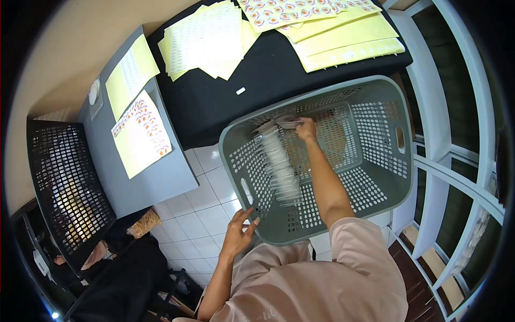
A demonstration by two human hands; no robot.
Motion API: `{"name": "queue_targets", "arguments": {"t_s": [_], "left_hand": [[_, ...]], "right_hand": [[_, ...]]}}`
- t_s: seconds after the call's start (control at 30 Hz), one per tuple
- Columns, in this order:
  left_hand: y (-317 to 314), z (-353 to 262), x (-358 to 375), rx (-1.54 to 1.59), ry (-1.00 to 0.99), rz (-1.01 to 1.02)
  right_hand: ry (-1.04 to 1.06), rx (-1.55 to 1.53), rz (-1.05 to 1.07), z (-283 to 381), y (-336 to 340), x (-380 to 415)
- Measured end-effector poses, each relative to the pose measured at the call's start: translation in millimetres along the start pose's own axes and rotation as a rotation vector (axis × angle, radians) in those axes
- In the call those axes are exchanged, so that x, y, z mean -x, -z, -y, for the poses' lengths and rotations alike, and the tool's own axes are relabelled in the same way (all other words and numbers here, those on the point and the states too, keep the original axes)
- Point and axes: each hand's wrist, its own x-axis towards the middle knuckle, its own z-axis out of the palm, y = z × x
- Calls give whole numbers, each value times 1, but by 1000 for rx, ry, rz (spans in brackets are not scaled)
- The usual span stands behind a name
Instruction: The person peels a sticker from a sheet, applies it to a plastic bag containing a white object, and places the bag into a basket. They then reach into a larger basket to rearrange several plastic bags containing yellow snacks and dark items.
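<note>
A large grey-green perforated basket [316, 232] stands in front of me. Inside, along its left side, lies a row of stacked clear and white packets [280, 166]. My right hand [306, 129] reaches into the basket, its fingers closed on a flat packet [289, 123] at the far end of the row. Near the basket's left front rim is my left hand [240, 231], fingers apart and holding nothing.
Yellow sticker sheets [206, 43] and more sheets [343, 40] lie on a black table [214, 102] with a small white piece [240, 91]. At left are a grey table [145, 188] with sheets and a black basket [70, 188]. White shelving [456, 161] stands right.
</note>
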Motion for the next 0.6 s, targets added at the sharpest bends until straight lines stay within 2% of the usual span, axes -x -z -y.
{"name": "queue_targets", "arguments": {"t_s": [0.17,0.27,0.33,0.43,0.6], "left_hand": [[0,-2,-2,6,6,-40],[-1,3,-3,13,18,-29],[-2,10,-4,-14,-29,-58],[0,13,-3,20,40,-5],[4,8,-1,39,24,38]], "right_hand": [[55,-12,-44,-16,-18,-13],[5,-179,-27,-34,-34,-26],[-142,-297,8,-24,-32,-20],[-170,-424,48,-1,-26,-5],[-231,-510,13,22,-15,17]]}}
